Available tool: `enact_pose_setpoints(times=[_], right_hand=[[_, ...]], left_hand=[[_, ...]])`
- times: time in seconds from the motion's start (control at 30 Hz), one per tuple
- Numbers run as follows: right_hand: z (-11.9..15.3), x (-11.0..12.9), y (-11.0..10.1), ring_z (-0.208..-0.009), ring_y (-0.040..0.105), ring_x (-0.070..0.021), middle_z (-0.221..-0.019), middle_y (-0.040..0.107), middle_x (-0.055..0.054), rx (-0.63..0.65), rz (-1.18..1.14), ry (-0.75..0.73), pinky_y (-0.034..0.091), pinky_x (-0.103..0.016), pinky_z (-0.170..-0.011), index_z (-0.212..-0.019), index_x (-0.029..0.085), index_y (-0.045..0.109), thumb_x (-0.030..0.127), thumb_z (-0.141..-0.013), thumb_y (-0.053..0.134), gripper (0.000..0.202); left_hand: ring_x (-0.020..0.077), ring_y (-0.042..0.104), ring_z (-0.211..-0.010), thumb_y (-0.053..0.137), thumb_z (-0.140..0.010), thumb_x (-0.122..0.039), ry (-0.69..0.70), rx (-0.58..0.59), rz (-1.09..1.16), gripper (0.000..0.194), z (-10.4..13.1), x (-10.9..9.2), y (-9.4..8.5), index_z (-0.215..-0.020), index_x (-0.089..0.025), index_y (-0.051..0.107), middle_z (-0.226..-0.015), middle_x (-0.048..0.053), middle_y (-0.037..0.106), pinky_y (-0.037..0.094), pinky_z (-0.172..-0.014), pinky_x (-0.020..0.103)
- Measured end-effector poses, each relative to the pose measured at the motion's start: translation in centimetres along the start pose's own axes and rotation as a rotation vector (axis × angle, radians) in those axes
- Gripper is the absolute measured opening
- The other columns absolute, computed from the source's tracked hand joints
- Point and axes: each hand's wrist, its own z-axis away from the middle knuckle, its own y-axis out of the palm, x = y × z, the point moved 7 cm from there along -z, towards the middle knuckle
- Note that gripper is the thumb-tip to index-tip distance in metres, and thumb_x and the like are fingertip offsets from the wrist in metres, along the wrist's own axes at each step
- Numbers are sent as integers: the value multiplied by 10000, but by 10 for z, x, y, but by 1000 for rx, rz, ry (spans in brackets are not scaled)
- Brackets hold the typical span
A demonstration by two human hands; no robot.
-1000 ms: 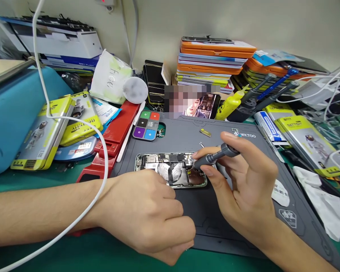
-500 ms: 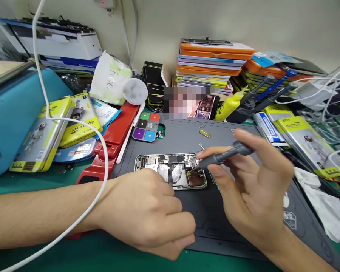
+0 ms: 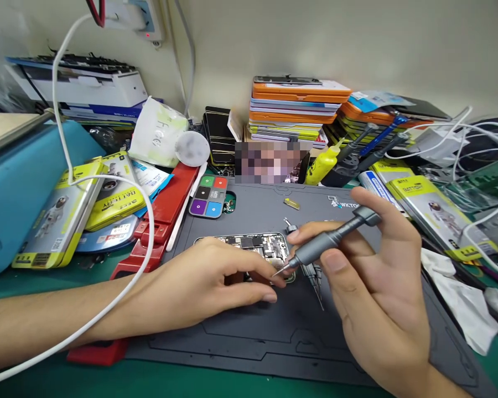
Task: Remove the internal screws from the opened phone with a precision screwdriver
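An opened phone (image 3: 274, 240) lies on the dark grey work mat, its circuit boards bare; my left hand covers its lower left part. My right hand (image 3: 382, 293) grips a grey precision screwdriver (image 3: 321, 243), with a finger on its end cap and the tip pointing down left. Over the phone, my left hand (image 3: 216, 276) has its thumb and fingers apart, fingertips right by the screwdriver's tip. Whether they touch the tip or hold something tiny, I cannot tell. Other screwdrivers (image 3: 315, 284) lie on the mat behind my right hand, partly hidden.
On the mat (image 3: 249, 342) are a small yellowish part (image 3: 291, 204) and a coloured screw tray (image 3: 208, 197). A red tool (image 3: 157, 221) and yellow battery boxes (image 3: 58, 215) stand left. A white cable (image 3: 149, 237) crosses above my left forearm. More battery boxes (image 3: 440, 215) lie right.
My left hand has uncurled from a loose fist, its fingers now at the screwdriver's tip. The screwdriver has come off the phone's board toward those fingers. The view has tilted up slightly.
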Motion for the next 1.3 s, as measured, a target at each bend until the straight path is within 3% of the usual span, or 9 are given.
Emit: enact_pose_setpoints(times=[0.17, 0.3, 0.43, 0.7, 0.9, 1.3], right_hand=[[2, 3, -1, -1071, 750, -229, -1110, 763, -67, -8, 35, -48, 702, -356, -803, -1539, 378, 441, 129, -1067, 530, 541], [2, 4, -1, -1123, 742, -252, -1140, 761, -77, 4, 72, -81, 700, -398, -819, -1534, 379, 446, 125, -1048, 553, 560], [2, 5, 1, -1160, 734, -249, -1164, 755, -76, 28, 40, -103, 696, -390, -810, -1521, 386, 443, 101, -1039, 554, 571], [-3, -1, -3, -1089, 766, -222, -1134, 781, -73, -26, -80, 12, 705, -339, -784, -1488, 349, 443, 169, -1077, 542, 460], [-8, -8, -2, -845, 794, -185, -1113, 795, -54, 2, -149, 125, 714, -339, -756, -1459, 339, 429, 215, -1080, 559, 419], [-8, -11, -1, -804, 767, -184, -1107, 785, -52, 19, -197, 169, 699, -358, -728, -1458, 342, 420, 219, -1073, 562, 429]], left_hand=[[67, 726, -754, 640, -1067, -234, -42, -34, 41, 165, 2, 2, -2, -1096, -239, 802, -994, -62, 834, 507, -709, 126], [74, 733, -790, 654, -1052, -238, -92, -55, 73, 156, 1, 5, -3, -1066, -225, 809, -974, -44, 830, 500, -674, 108], [58, 669, -675, 614, -1069, -237, -125, -51, 87, 195, 2, 5, -1, -1083, -214, 807, -997, -37, 832, 485, -598, 108], [51, 622, -605, 589, -1084, -219, -58, -61, 124, 233, 1, -2, -5, -1140, -190, 814, -1042, 16, 844, 533, -607, 122], [44, 628, -604, 640, -1061, -180, 59, -82, 110, 252, 3, -6, -7, -1264, -208, 786, -1076, 4, 850, 552, -641, 106], [27, 655, -635, 617, -1066, -151, 76, -84, 34, 252, 3, -9, -5, -1250, -211, 778, -1076, -46, 847, 523, -668, 77]])
